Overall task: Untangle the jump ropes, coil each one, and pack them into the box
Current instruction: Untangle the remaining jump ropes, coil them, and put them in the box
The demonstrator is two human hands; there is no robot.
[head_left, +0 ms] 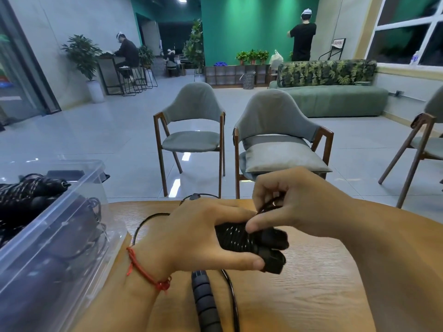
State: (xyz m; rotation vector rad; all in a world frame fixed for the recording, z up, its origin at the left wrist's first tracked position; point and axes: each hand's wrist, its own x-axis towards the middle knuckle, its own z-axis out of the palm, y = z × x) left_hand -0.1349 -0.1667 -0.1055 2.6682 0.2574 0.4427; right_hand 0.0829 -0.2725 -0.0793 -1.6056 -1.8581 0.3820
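Observation:
My left hand (196, 238) grips a black jump rope bundle (242, 240): two handles side by side with thin cord wound around them. My right hand (287, 202) pinches the loose black cord (269, 206) at the top of the bundle, thumb pressed on the windings. A second rope lies on the wooden table (311, 283): its ribbed black handle (203, 300) points toward me below my left hand, and its thin cord (143, 224) loops behind my left wrist. The clear plastic box (72, 212) at left holds a speckled black rope (21, 195) and other dark rope parts.
Two grey upholstered chairs (191, 130) (278, 140) stand just beyond the table's far edge, another chair (424, 144) at the right. A green sofa (330, 97) sits further back. People (302, 34) work in the distance.

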